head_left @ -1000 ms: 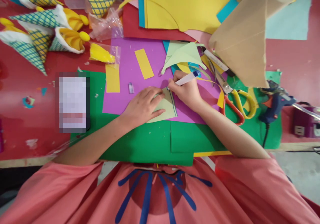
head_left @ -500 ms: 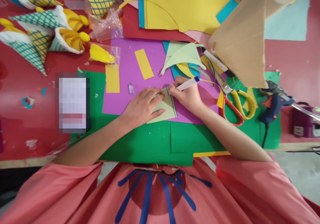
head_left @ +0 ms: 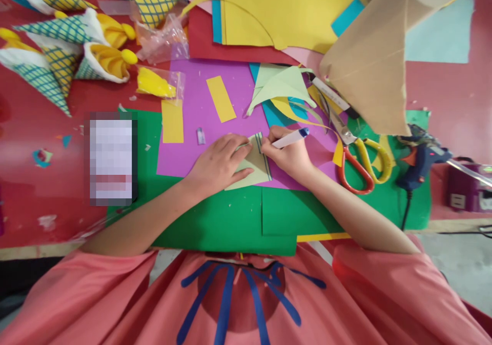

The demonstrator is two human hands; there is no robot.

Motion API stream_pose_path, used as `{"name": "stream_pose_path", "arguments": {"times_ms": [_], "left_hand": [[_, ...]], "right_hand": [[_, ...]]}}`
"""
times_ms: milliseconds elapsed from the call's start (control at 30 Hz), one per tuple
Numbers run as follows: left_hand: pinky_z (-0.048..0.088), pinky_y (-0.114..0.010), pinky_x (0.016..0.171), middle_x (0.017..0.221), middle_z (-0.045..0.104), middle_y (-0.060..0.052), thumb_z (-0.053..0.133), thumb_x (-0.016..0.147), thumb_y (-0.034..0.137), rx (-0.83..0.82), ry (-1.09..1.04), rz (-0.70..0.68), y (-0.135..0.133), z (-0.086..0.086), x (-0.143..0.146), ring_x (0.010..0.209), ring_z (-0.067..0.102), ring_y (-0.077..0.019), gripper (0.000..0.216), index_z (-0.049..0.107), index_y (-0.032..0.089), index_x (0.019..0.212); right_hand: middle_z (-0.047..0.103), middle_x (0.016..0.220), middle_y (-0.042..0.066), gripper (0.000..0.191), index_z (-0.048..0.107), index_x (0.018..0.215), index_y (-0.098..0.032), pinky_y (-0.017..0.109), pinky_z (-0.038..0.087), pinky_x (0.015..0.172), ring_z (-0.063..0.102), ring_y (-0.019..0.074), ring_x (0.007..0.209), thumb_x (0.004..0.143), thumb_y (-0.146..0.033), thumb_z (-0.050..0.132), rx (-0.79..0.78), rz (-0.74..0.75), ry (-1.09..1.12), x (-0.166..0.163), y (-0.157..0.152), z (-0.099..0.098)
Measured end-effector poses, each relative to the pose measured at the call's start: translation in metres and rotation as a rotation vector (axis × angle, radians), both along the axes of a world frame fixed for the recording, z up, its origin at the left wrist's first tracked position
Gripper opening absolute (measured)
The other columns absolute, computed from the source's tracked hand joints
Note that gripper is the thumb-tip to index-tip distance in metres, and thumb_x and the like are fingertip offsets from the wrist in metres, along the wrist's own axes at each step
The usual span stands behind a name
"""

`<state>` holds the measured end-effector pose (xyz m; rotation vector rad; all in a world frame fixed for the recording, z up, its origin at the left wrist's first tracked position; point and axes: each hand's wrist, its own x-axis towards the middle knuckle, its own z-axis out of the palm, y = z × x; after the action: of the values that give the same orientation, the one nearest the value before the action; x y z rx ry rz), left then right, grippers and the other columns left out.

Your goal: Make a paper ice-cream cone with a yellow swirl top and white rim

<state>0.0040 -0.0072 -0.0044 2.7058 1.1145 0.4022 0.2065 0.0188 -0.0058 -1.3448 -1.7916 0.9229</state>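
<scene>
My left hand (head_left: 220,161) lies flat, fingers spread, over a pale green piece of paper (head_left: 258,164) and presses it down. Dark blue lines run along the paper's right side. My right hand (head_left: 289,153) is closed around a white marker pen (head_left: 290,138) with a blue end that points up and right. The pen's writing tip is hidden by my fingers, at the lined edge of the paper. Under both hands is a purple sheet (head_left: 192,119), partly over a green sheet (head_left: 226,217).
Scissors (head_left: 348,137) with red and yellow handles and a blue glue gun (head_left: 418,168) lie right. A brown paper cone (head_left: 374,58) stands upper right. Checked paper cones (head_left: 57,29) lie upper left, above a blurred-out rectangle (head_left: 111,155). Yellow strips (head_left: 221,99) and paper scraps lie ahead.
My right hand and the marker pen have moved slightly down and right along the lined edge. More of the paper's upper corner shows. My left hand stays in place.
</scene>
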Motion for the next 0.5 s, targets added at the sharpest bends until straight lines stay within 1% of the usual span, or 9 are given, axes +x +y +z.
{"name": "stream_pose_path", "arguments": {"times_ms": [167,333,500], "left_hand": [[0.051,-0.048,0.104,0.123,0.062,-0.019,0.058,0.095,0.038,0.0,-0.004,0.002,0.0,0.0,0.0,0.122,0.059,-0.0332,0.044,0.058,0.008,0.127],[0.052,-0.048,0.102,0.122,0.062,-0.02,0.057,0.095,0.038,0.02,-0.003,-0.012,0.0,0.001,0.001,0.12,0.06,-0.0339,0.044,0.058,0.006,0.126],[0.052,-0.049,0.101,0.122,0.062,-0.021,0.057,0.095,0.038,-0.008,-0.013,-0.009,0.0,0.001,0.0,0.121,0.059,-0.0339,0.044,0.057,0.008,0.127]], "right_hand": [[0.034,0.051,-0.006,0.029,0.031,0.059,-0.023,0.026,0.024,0.052,0.031,0.0084,0.05,0.079,-0.026,0.051,0.015,0.015,-0.034,0.001,-0.005,0.0],[0.035,0.049,-0.006,0.03,0.031,0.057,-0.023,0.024,0.025,0.049,0.033,0.0077,0.046,0.078,-0.025,0.052,0.015,0.026,-0.075,0.003,-0.01,0.003],[0.035,0.048,-0.006,0.031,0.031,0.057,-0.023,0.024,0.024,0.048,0.033,0.0075,0.046,0.078,-0.024,0.053,0.011,0.047,-0.076,0.005,-0.014,0.004]]}}
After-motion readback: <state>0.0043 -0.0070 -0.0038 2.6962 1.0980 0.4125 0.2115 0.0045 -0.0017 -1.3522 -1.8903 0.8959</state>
